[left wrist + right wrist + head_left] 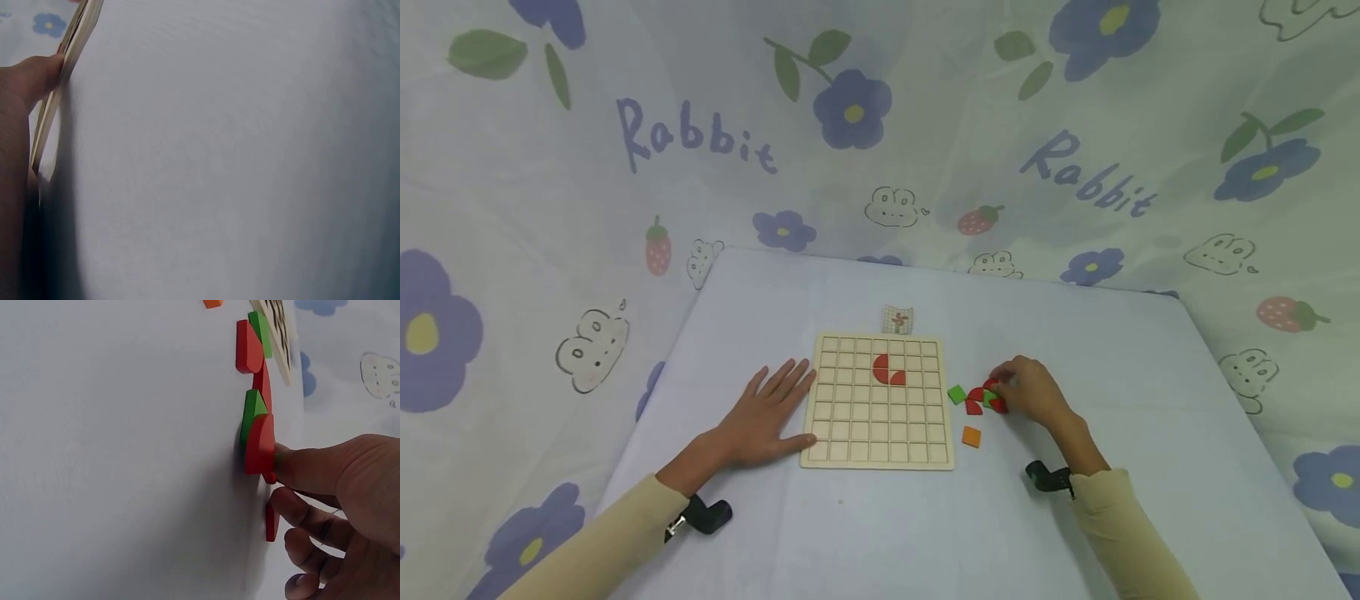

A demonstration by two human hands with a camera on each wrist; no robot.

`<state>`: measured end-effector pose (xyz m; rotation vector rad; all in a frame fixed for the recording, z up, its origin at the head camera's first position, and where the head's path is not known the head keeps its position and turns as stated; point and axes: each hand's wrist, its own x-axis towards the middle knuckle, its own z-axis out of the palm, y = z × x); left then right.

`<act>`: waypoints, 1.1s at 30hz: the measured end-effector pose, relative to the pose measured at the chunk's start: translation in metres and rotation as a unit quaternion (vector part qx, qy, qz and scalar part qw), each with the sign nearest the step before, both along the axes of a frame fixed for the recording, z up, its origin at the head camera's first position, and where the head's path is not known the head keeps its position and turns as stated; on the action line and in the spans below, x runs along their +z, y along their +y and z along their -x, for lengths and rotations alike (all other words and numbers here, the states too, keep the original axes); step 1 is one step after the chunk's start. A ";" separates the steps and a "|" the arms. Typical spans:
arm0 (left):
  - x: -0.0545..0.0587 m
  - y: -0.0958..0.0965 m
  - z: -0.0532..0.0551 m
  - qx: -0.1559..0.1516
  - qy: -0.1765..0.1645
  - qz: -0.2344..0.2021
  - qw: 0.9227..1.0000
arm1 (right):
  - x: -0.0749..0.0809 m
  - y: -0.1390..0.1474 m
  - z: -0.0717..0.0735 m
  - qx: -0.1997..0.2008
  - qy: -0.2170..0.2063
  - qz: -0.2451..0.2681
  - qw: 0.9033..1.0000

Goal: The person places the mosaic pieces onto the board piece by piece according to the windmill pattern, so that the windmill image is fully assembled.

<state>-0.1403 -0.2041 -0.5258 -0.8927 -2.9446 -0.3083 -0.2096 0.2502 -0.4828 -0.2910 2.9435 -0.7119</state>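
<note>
A pale wooden grid board (859, 427) lies on the table with three red quarter-round tiles (881, 375) set in its upper middle squares. My left hand (765, 423) is spread flat at its left side, fingertips and thumb at the edge. In the left wrist view the thumb (44, 74) rests against the board's rim (78, 47). To the right of the board my right hand (1033, 390) bends over a small pile of tiles. Its thumb (309, 467) meets a red quarter-round tile (261, 447) leaning over a green tile (251, 412); I cannot tell whether the fingertips pinch it.
A green square tile (956, 394) lies by the board's right edge, with an orange square tile (972, 437) nearer me. A small pattern card (897, 320) with a red pinwheel stands just behind the board. Printed cloth (820, 183) hangs behind the white table (880, 533).
</note>
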 end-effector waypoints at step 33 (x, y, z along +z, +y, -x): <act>0.002 0.000 -0.002 0.004 -0.008 0.012 1.000 | 0.002 -0.055 0.003 -0.029 0.036 0.139 0.989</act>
